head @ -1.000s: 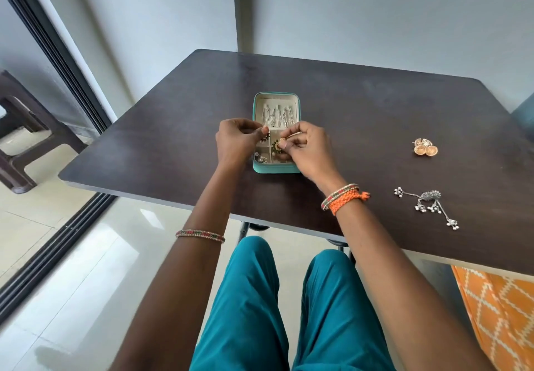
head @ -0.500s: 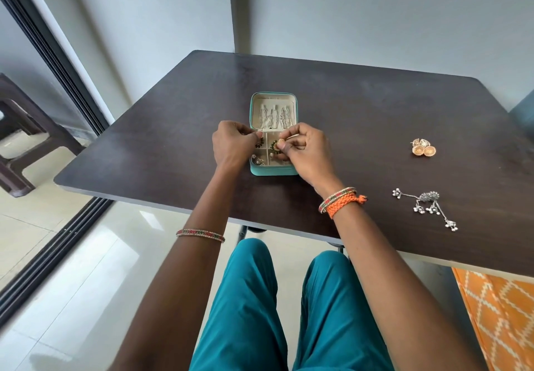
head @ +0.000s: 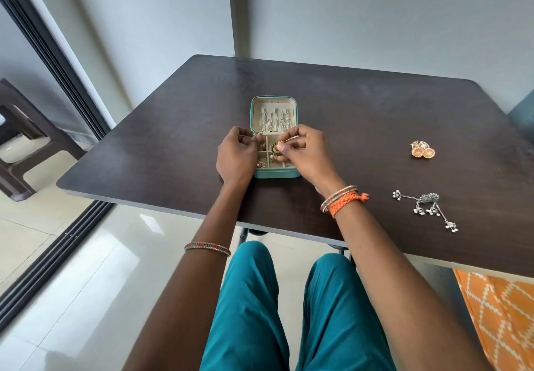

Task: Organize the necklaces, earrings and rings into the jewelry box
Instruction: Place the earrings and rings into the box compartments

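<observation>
Teal-edged, the open cream-lined jewelry box (head: 258, 108) sits mid-table. Since a moment ago, our right hand (head: 307, 151) has lifted the green-and-gold round earring (head: 276, 149) it pinches slightly above the compartments; our left hand (head: 235, 155) stays curled, pinching something we cannot make out. Gold earrings (head: 422, 150) wait right.

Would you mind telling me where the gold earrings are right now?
In the head view, the gold earrings lie on the table's right side, beyond the silver earrings, well apart from the jewelry box.

Jewelry box (head: 274, 173) sitting open mid-table (head: 173, 128), lid lying behind tray, chains (head: 274, 120) lying in lid. Both hands hovering over tray. Round earrings (head: 422, 151) lying far right; dangling earrings (head: 427, 207) lying nearer front edge.
</observation>
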